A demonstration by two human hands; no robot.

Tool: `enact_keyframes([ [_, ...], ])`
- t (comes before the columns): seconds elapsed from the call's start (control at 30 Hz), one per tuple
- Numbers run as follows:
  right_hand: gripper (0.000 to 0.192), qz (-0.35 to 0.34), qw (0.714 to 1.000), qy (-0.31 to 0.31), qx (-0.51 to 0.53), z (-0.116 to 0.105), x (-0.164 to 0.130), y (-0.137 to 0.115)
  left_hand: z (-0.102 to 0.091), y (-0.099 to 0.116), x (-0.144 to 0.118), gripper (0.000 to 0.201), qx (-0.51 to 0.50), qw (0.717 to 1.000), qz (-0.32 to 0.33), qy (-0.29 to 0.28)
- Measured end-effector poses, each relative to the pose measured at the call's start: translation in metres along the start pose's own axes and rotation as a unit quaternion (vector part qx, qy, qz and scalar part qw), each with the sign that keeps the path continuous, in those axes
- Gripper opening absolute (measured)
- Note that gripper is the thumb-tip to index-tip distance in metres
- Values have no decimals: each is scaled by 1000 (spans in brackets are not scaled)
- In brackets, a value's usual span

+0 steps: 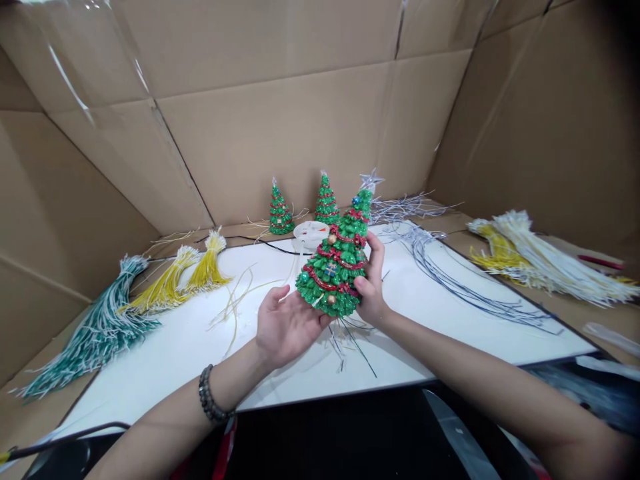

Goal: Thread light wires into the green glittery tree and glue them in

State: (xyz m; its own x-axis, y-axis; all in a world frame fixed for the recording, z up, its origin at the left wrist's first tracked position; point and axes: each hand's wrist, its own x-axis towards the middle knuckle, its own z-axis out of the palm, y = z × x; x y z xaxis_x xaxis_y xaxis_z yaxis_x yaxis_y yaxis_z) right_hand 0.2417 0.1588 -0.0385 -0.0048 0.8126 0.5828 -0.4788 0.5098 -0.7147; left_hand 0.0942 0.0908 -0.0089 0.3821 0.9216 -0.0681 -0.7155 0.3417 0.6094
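A person's two bare forearms reach in from the near edge over a white rectangular bench top (200,340) walled in by brown cardboard sheets (280,133). Both hands hold a small green glittery model Christmas tree (336,263), wound with red garlands, dotted with tiny ball ornaments and topped with a clear star, tilted so its tip leans to the right and away. It is raised just above the middle of the bench. The left hand (286,327), palm up with fingers spread, cups the tree's base from below; a dark beaded bracelet (211,397) sits on that wrist. The right hand (373,283) presses against the tree's right side, fingers curled round it. Thin dark wires (353,343) trail down from the base onto the bench.

Near the far edge stand two smaller green model trees (281,212), side by side, with a round white reel (311,234) just in front of them. Along the left edge lie a teal and white bundle of thin strands (95,330) and yellow strand bundles (185,273). A sheaf of long grey wires (450,277) curves across the right half of the bench. Beyond the right edge rest pale yellow and white strand bundles (540,260).
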Motion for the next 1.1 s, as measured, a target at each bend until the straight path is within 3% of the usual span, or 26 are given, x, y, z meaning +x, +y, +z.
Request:
enact_keyframes([
  [0.13, 84, 11, 1000, -23, 6, -5, -2, 0, -2, -5, -1, 60, 26, 1000, -9, 10],
  [0.33, 76, 1, 997, -83, 5, -6, 5, -2, -5, -5, 2, 32, 21, 995, 4, 101],
  [0.47, 62, -15, 996, -75, -43, -6, 43, -14, -2, 15, 4, 29, 32, 994, 35, 99],
  [0.6, 37, -22, 977, -62, -202, -23, 88, -15, 0, 46, 4, 34, 70, 983, 148, 79],
  [0.7, 25, -2, 933, -60, -355, -43, 111, 2, -1, 67, 4, 33, 81, 962, 243, 97],
  [0.8, 17, 11, 914, -87, -397, -52, 122, 27, -3, 76, 8, 31, 77, 944, 301, 109],
  [0.97, 18, 35, 907, -108, -405, -36, 131, 69, -8, 69, 16, 22, 79, 923, 353, 132],
  [1.1, 21, 44, 905, -104, -410, -22, 135, 90, -10, 60, 16, 38, 115, 907, 385, 123],
])
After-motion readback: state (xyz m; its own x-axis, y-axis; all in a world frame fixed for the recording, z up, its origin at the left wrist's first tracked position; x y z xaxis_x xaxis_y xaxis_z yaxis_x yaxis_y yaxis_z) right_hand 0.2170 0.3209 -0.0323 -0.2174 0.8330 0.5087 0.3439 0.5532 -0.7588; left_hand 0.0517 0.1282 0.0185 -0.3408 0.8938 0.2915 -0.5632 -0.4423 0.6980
